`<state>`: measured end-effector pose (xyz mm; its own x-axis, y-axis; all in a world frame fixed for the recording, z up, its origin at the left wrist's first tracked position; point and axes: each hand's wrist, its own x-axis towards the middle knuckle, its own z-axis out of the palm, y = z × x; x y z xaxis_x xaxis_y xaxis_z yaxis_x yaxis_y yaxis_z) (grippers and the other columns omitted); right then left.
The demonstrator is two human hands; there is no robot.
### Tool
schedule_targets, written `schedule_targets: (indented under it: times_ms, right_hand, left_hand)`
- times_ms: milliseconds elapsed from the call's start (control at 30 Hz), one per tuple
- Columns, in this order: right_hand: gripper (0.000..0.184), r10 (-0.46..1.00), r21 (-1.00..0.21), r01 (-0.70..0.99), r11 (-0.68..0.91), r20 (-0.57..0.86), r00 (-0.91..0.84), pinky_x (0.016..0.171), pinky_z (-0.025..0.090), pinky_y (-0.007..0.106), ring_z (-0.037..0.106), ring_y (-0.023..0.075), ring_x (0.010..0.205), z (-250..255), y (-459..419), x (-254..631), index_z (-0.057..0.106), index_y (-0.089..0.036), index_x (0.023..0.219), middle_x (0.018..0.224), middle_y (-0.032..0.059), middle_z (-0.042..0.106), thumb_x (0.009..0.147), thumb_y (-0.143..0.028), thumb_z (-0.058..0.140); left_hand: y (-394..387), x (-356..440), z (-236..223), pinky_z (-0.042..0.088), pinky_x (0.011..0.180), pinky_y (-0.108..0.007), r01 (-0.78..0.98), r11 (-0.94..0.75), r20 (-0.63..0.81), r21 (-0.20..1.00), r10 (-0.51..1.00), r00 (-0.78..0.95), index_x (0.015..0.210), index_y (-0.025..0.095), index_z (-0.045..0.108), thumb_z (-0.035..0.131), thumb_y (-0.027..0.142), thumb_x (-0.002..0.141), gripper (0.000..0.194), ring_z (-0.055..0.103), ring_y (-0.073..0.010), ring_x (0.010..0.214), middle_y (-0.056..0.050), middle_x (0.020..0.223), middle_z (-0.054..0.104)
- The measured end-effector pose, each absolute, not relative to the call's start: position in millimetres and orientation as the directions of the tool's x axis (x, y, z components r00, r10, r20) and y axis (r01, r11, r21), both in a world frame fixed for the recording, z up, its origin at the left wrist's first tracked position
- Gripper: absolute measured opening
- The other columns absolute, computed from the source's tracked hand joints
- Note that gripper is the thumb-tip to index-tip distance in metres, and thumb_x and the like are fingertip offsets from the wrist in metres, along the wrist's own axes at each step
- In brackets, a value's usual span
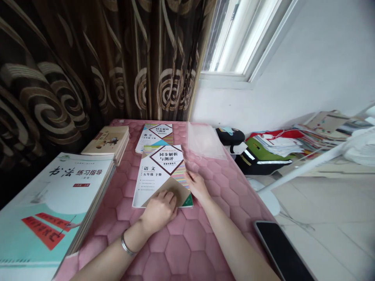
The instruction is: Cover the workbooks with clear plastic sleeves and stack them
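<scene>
A workbook (pixel 146 191) with a white, brown and striped cover lies face up on the pink quilted surface (pixel 178 242). My left hand (pixel 160 208), with a silver bangle on its wrist, is closed on the lower edge of the workbook, its fingers curled over the cover. At the right edge of the same workbook, my right hand (pixel 197 186) is closed, its fingertips partly hidden by the edge. Just behind, a second workbook (pixel 146 141) with a similar cover and blue parts lies partly under the first.
Stacked books (pixel 58 179) stand at the left, with smaller tan books (pixel 107 140) behind. Clear plastic sheets (pixel 205 142) lie at the back right. A phone (pixel 281 249) rests by the right edge. Beyond are a white lamp pole (pixel 301 171), a green-black bag (pixel 263 152) and papers.
</scene>
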<state>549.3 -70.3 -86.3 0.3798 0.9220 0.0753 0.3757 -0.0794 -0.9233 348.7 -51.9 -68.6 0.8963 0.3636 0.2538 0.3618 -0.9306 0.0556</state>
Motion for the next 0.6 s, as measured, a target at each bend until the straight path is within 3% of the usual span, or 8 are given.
schedule_targets:
  times_ms: [133, 367, 600]
  right_hand:
    - [0.045, 0.917, -0.92, 0.387, -0.067, 0.095, 0.386, 0.091, 0.05, 0.035, 0.066, 0.023, 0.099, -85.1, -72.4, 549.2, 0.067, -0.024, 0.109, 0.108, 0.0038, 0.072, 0.091, -0.055, 0.04]
    - [0.054, 0.899, -0.908, 0.408, -0.096, 0.097, 0.427, 0.091, 0.049, 0.035, 0.064, 0.0248, 0.104, -87.4, -74.3, 551.1, 0.069, -0.022, 0.11, 0.108, 0.0073, 0.072, 0.091, -0.06, 0.035]
    - [0.055, 0.896, -0.902, 0.422, -0.092, 0.11, 0.43, 0.091, 0.049, 0.034, 0.064, 0.0247, 0.106, -88.1, -74.1, 550.1, 0.069, -0.022, 0.11, 0.109, 0.0079, 0.071, 0.091, -0.061, 0.036]
  left_hand:
    - [-50.8, 349.0, -73.9, 0.053, 0.081, -0.038, 0.366, -0.92, 0.325, 0.138, 0.391, 0.861, 0.092, 0.014, 0.065, 0.049, 0.016, 0.087, 0.017, 0.063, -0.0252, 0.092, -0.012, 0.096, 0.067]
    - [-37.3, 342.8, -68.4, 0.048, 0.068, -0.026, 0.372, -0.704, 0.332, 0.605, 0.648, 0.686, 0.07, 0.018, 0.059, 0.049, 0.014, 0.086, 0.019, 0.061, -0.0154, 0.071, -0.003, 0.073, 0.064]
    - [-32.5, 341.7, -67.9, 0.045, 0.069, -0.026, 0.308, -0.643, 0.299, 0.701, 0.657, 0.692, 0.068, 0.019, 0.056, 0.046, 0.017, 0.088, 0.022, 0.059, -0.0147, 0.073, -0.002, 0.074, 0.062]
